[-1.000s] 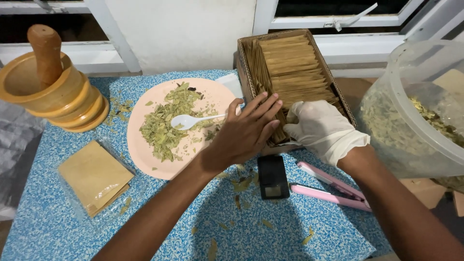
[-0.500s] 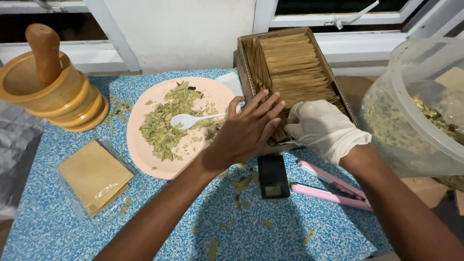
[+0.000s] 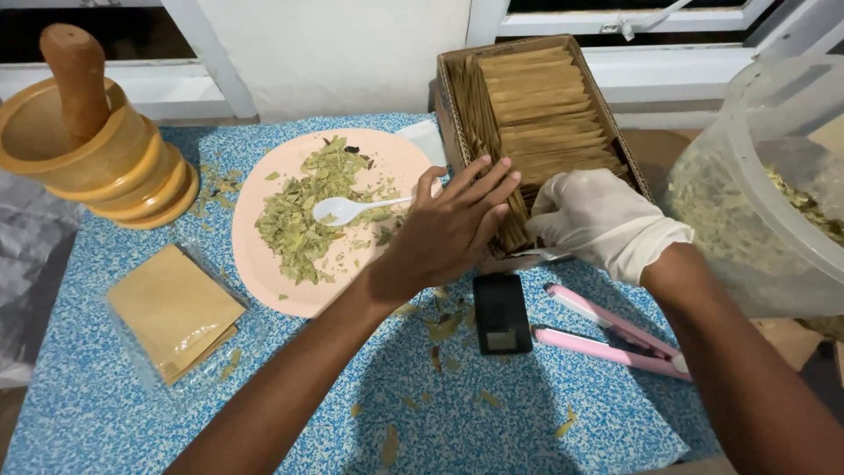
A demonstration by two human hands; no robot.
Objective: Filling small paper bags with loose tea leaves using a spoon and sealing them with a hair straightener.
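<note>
Cardboard box [image 3: 453, 97] packed with upright brown paper packets [image 3: 541, 114], standing at the far edge of the blue speckled tabletop [image 3: 290, 431] against the window ledge. Left hand [image 3: 453, 233], bare, fingers spread and extended, resting on the near left corner of the box, fingertips touching the packet edges; gripping nothing that can be seen. Right hand [image 3: 598, 220], in a white glove, curled at the near end of the box, just right of the left hand, fingers bent down among the front packets; whether one is actually pinched cannot be told. Close to the left of the box, a pink plate [image 3: 264, 264] with dried green leaves [image 3: 303, 220] and a white plastic spoon [image 3: 352, 208]. Just below the hands, a small black scale [image 3: 501, 314] and a pink clamp tool [image 3: 607, 330]. Far left, a wooden mortar [image 3: 105, 167] with pestle [image 3: 77, 75]; nearer, a stack of brown packets in a clear bag [image 3: 171, 312]. At right, a large clear plastic tub [image 3: 765, 185] holding more leaves.
</note>
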